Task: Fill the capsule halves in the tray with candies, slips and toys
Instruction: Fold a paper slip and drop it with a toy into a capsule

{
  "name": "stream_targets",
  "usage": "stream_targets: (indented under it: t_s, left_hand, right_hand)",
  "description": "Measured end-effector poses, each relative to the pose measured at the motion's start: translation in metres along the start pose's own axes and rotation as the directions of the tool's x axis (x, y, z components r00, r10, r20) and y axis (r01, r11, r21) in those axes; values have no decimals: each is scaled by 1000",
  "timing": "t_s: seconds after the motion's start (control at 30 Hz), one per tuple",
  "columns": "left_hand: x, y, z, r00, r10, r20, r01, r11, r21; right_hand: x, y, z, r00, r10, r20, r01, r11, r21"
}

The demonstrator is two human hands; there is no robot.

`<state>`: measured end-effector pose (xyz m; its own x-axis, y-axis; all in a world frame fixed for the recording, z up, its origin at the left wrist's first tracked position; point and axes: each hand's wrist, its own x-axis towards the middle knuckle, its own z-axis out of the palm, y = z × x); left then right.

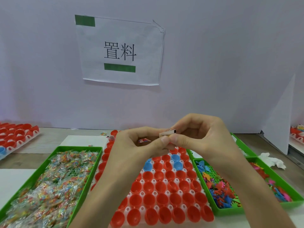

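One camera only, worn on the person's head, faces forward and down across the bench (54,131). It sits close over the left hand (139,143) and right hand (202,139), which meet on a stack of slips (167,134) mid-frame (the wide lens bows the edges), the tray (166,193) just beneath, the wall (222,63) straight ahead.

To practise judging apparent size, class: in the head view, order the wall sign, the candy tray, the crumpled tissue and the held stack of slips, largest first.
1. wall sign and candy tray: alike, so unranked. The tray is nearer and cropped by the frame.
2. crumpled tissue
3. stack of slips
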<state>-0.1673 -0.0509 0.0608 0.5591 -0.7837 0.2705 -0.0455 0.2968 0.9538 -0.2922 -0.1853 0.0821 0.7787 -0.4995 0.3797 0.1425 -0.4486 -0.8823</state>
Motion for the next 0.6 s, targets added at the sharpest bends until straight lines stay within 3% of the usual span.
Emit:
stream_targets:
  t_s: [0.37,0.47,0.6]
  left_hand:
    - [5,-11,-14,993,-53,-104,54,998,13]
    - [7,-8,-22,986,-62,-157,61,998,-14]
    - [10,7,-52,949,-27,-313,-19,989,-145]
  right_hand:
    - [5,17,24,999,8,-41,-9,1000,-24]
    - [12,19,24,991,20,-130,-20,1000,4]
    - [49,43,7,969,24,-244,-83,969,-233]
